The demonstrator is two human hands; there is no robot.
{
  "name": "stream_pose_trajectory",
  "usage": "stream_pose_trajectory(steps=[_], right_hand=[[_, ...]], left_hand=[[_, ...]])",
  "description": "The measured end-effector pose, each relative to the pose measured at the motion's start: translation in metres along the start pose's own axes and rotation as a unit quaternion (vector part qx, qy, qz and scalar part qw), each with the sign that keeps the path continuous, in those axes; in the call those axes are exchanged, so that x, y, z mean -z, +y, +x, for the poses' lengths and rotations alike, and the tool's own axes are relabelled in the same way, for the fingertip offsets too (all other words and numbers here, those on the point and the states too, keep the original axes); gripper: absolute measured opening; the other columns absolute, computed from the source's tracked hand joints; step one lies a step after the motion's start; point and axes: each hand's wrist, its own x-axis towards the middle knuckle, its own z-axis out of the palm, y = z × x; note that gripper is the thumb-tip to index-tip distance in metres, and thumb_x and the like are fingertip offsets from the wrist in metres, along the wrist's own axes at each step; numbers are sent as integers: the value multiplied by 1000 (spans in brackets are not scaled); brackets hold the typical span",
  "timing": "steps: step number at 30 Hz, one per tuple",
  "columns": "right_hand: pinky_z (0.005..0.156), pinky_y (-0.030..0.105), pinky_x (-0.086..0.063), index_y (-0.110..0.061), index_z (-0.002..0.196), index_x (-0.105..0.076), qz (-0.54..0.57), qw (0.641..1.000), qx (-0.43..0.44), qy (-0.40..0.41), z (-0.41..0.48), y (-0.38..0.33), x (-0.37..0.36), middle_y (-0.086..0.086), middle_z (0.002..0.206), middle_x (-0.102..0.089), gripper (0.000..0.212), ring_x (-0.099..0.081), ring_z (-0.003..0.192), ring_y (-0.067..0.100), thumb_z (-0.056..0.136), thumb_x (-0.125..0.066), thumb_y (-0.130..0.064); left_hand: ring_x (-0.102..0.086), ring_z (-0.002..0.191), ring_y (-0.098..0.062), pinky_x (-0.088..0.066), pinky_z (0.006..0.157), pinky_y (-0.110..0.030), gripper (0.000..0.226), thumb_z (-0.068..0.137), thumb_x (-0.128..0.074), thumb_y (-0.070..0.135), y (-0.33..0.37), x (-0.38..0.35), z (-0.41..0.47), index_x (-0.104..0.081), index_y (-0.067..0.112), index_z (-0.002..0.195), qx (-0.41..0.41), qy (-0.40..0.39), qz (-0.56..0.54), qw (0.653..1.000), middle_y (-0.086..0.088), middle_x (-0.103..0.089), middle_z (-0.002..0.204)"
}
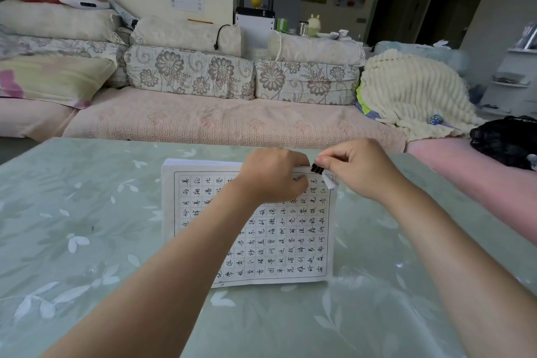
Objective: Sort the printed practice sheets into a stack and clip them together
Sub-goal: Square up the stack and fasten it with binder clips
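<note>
Black binder clip pinched in my right hand, touching the far right corner of the white printed practice-sheet stack; my left hand, just beside, grips that far edge on the green floral table.

Pale green leaf-patterned table, stack of practice sheets lying on it

Sheet stack: one. Black clip: one. Left hand, right hand: two.
</note>
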Motion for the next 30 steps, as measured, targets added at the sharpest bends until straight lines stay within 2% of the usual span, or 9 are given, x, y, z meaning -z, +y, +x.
stream_pose_trajectory(steps=[2, 6, 10, 13, 15, 18, 22, 26, 30], right_hand=[[83, 42, -58, -34, 93, -77, 29, 999, -15, -26, -1, 0, 1, -7, 86, -76, 10, -71, 84, 20, 83, -76, -33], [85, 26, -53, -40, 118, -61, 10, 998, -32, -54, -14, 6, -8, -16, 107, -64, 60, -67, 92, 5, 66, -90, -29], [72, 20, -52, -29, 110, -67, -17, 999, 16, 33, -22, 15, -17, -11, 90, -69, 35, -66, 77, 2, 79, -78, -21], [60, 12, -43, -31, 101, -69, 1, 998, 10, 62, -25, 20, -22, -10, 70, -66, 22, -59, 61, 3, 83, -75, -20], [66, 14, -47, -39, 96, -66, 69, 996, -23, 49, -25, 20, -25, -12, 79, -71, 24, -64, 67, 1, 84, -75, -20], [70, 30, -53, -44, 88, -63, 87, 994, -46, 43, -23, 24, -26, -2, 82, -74, 24, -68, 76, 17, 85, -75, -24], [77, 28, -54, -36, 95, -67, 108, 992, -41, 41, -22, 25, -24, -6, 86, -73, 18, -68, 81, 13, 87, -74, -21], [73, 24, -52, -32, 94, -69, 113, 991, -44, 53, -23, 26, -26, -8, 80, -72, 16, -66, 74, 8, 86, -75, -19], [61, 22, -43, -29, 98, -72, 88, 994, -36, 54, -24, 30, -25, 0, 68, -62, 14, -50, 58, 6, 86, -75, -24]], left_hand=[[-51, 63, -19, -29, 51, -25, 20, 85, -54, 39, -1, 1, 0, -66, 33, 99, 9, -5, 0, 1000, 8, -54, 64], [-52, 65, -19, -32, 54, -25, 21, 86, -53, 39, -7, 3, 2, -66, 30, 99, 34, -12, -5, 999, 5, -62, 70], [-53, 65, -19, -31, 55, -25, 22, 85, -52, 40, -5, 2, 2, -66, 29, 100, 31, -15, 9, 999, 3, -65, 72], [-52, 65, -19, -31, 55, -25, 21, 85, -53, 39, -1, 4, 2, -65, 29, 98, 26, -19, 16, 999, 5, -62, 69], [-51, 63, -18, -29, 50, -24, 21, 86, -52, 38, 1, 6, 2, -65, 29, 98, 20, -21, 26, 999, 6, -58, 65], [-52, 61, -16, -29, 48, -22, 23, 88, -49, 39, 4, 10, 3, -64, 30, 103, 11, -34, 33, 999, 7, -60, 66], [-56, 79, -5, -38, 61, -24, 31, 94, -47, 50, 12, 15, 8, -58, 40, 121, 13, -28, -64, 997, 21, -67, 99], [-56, 65, 3, -35, 53, -18, 19, 94, -53, 48, 15, 14, 8, -68, 40, 103, 27, -5, -97, 995, 24, -64, 79], [-56, 59, 7, -37, 53, -19, 20, 89, -56, 55, 18, 13, 11, -68, 42, 97, 51, 6, -134, 990, 30, -64, 79]])
